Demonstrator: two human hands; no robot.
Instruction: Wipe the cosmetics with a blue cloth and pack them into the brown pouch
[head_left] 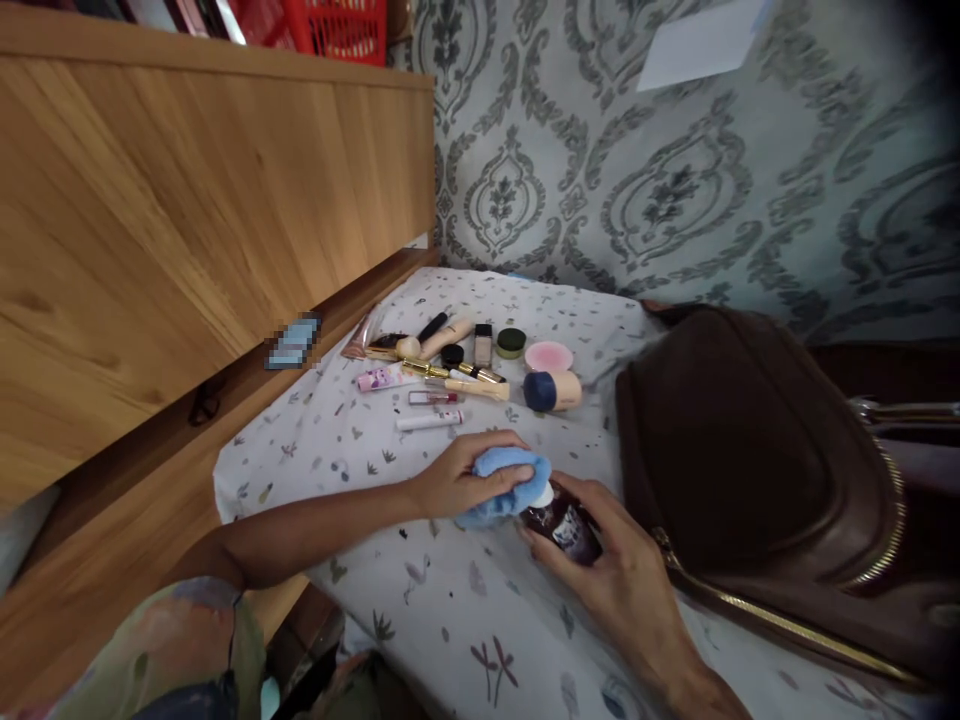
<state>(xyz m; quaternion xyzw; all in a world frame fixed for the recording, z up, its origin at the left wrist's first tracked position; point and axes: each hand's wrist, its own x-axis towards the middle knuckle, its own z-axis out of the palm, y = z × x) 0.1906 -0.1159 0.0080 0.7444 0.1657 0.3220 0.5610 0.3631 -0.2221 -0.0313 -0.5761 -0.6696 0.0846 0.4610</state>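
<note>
My left hand point(469, 475) is closed around a folded light-blue cloth point(510, 468), which touches the white top of a dark brown bottle point(562, 525). The bottle lies tilted in my right hand point(619, 545), with thumb and fingers on either side of it and a pale printed label facing up. Just beyond my hands several cosmetics lie in a loose group: a white tube point(430, 421), a clear lip gloss tube point(433, 398), a blue-capped beige jar point(552, 391), a pink round compact point(548, 357) and a small foundation bottle point(483, 345).
A large brown leather bag point(720, 430) with gold zips stands on the right of the patterned white cloth cover point(300, 460). A wooden cabinet point(225, 220) rises at the left, with a red basket point(341, 30) on top. Patterned wallpaper point(525, 150) covers the wall behind.
</note>
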